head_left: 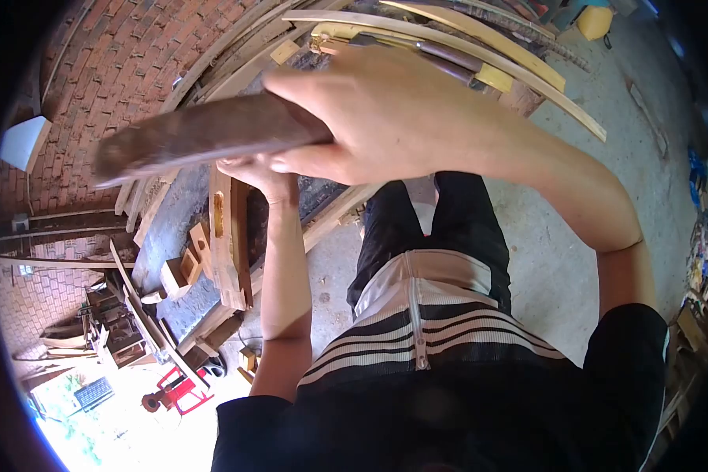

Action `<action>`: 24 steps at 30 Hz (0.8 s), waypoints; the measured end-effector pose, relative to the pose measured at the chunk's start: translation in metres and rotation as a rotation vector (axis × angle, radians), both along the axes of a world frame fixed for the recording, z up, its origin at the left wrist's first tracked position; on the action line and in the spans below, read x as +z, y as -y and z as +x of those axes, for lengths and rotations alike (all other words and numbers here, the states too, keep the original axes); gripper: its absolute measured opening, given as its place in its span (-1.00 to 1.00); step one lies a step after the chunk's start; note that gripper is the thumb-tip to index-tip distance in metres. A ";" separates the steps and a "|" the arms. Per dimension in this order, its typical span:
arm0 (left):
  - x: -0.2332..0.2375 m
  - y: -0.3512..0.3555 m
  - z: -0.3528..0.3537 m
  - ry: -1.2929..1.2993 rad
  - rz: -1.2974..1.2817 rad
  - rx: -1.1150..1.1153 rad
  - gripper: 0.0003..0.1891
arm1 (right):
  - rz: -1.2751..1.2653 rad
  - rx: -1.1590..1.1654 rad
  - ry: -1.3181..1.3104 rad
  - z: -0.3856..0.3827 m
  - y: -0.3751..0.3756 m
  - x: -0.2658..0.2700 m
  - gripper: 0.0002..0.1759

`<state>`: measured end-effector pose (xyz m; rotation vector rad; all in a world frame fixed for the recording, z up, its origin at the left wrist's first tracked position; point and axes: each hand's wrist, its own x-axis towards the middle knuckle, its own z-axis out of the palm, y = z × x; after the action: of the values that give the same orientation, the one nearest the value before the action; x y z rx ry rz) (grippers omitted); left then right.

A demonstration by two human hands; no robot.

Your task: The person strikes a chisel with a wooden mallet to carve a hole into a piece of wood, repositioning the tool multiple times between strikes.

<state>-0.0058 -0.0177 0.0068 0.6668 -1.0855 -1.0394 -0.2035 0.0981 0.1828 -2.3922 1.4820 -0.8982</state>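
Note:
My right hand (401, 110) is closed around one end of a thick, dark brown wooden bar (204, 138). The bar points left across the view, slightly blurred, and looks rounded at its far end. Below and partly behind it is my left hand (263, 171), with its fingers curled; the bar hides most of them, so what they grip cannot be made out. Close under my left hand stretches a wooden beam (232, 271) with a slot (219, 214) cut in its face.
Long curved timber strips (527, 75) and dark-handled tools (448, 59) lie beyond my right hand. Small wooden blocks (182, 271) sit on the bench (156, 240). A brick wall (126, 71) rises to the left. A red stool (189, 391) stands at lower left.

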 end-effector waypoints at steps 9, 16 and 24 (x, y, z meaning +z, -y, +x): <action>0.029 -0.020 -0.006 0.035 0.033 0.043 -0.66 | -0.066 -0.002 -0.092 0.015 -0.005 -0.009 -0.57; 0.007 -0.029 -0.008 0.218 -0.146 0.402 -0.60 | -0.046 0.033 0.051 0.020 -0.003 -0.009 -0.51; 0.051 -0.043 -0.016 -0.082 -0.093 0.223 -0.70 | 0.619 -0.044 0.424 -0.012 0.017 -0.063 -0.30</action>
<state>-0.0215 0.0252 0.0581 0.6485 -0.9589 -0.8131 -0.2152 0.0807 0.1197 -1.6192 1.3839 -0.7479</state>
